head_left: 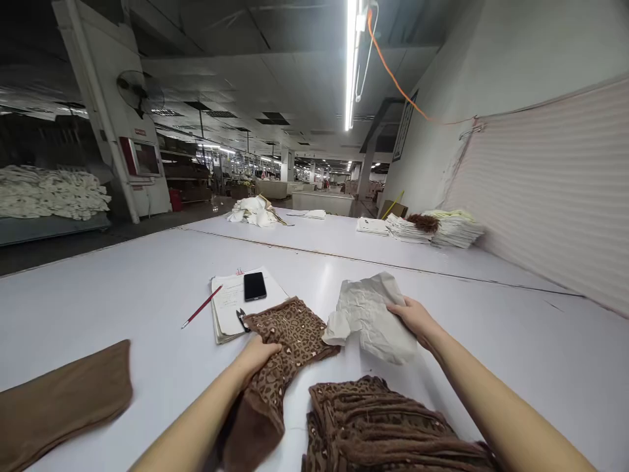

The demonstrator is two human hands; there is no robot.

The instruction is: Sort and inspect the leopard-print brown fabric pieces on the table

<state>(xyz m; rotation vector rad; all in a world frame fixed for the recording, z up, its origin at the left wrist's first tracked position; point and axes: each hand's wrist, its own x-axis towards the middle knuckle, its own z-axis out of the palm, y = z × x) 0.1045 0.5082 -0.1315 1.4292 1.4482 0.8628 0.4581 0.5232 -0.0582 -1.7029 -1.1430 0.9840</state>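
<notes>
My left hand [258, 354] grips a brown leopard-print fabric piece [289, 341] that lies flat on the white table [122, 295], its near end draped over my forearm. My right hand [417, 320] holds a crumpled sheet of white paper [368, 314] by its right edge, just right of the fabric piece. A stack of folded leopard-print pieces [383, 426] sits close in front of me between my arms.
A notepad [230, 305] with a black phone [254, 286] on it, small snips [242, 320] and a red pencil [201, 307] lie beyond my left hand. Plain brown fabric [59, 400] lies at the left. Stacks of white pieces [442, 229] stand far right by the wall.
</notes>
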